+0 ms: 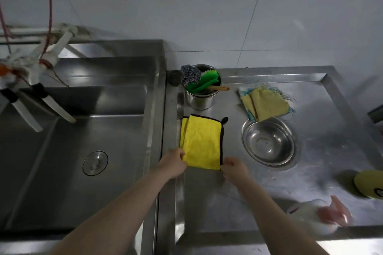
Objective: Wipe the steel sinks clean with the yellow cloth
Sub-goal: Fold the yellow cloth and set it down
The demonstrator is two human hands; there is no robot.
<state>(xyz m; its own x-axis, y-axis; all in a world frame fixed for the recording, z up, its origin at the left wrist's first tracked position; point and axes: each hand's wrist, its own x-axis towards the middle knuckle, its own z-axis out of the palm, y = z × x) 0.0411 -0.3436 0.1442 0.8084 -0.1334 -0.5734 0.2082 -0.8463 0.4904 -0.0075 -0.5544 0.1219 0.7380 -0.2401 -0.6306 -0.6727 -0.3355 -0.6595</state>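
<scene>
**Both hands on the cloth, sinks not yet wiped**

I see the folded yellow microfibre cloth with black trim (200, 143) lying flat on the steel counter (310, 151), just right of the deep steel sink (62, 151). My left hand (173, 163) pinches its near left corner; my right hand (234, 166) pinches the near right corner. Lifting carelessly, I judge the cloth could brush the steel cup of brushes (200, 95) just behind it or the round steel bowl (268, 144) beside it. I can read no writing or labels anywhere.
</scene>
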